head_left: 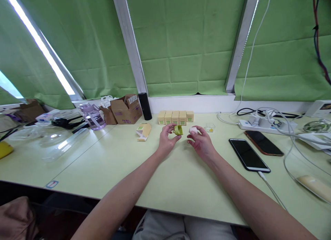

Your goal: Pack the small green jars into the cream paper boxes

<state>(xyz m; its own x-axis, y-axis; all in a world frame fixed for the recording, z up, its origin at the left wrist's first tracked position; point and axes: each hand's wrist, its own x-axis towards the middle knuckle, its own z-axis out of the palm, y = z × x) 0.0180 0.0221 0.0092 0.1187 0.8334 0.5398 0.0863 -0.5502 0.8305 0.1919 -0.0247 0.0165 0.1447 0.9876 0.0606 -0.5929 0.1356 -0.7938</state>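
Note:
My left hand (167, 142) is closed in a pinch on a small olive-green hollow case (178, 130) with a ring-like loop at its side. Facing it, my right hand (203, 143) grips a small white rounded block (193, 130) between thumb and fingers. A short gap separates the two pieces, both held above the pale green table (181, 185). Just behind my hands stands a row of several small tan boxes (175, 118). An opened tan carton (144, 132) lies left of my left hand. A small clear plastic piece with a yellow spot (210, 128) is behind my right hand.
To the right lie two phones (249, 154), a power strip (267, 126) with tangled cables and a pale mouse (314, 187). At the left are a brown cardboard box (126, 110), a black cylinder (145, 106), a purple bottle (92, 116) and clear plastic packaging (66, 145).

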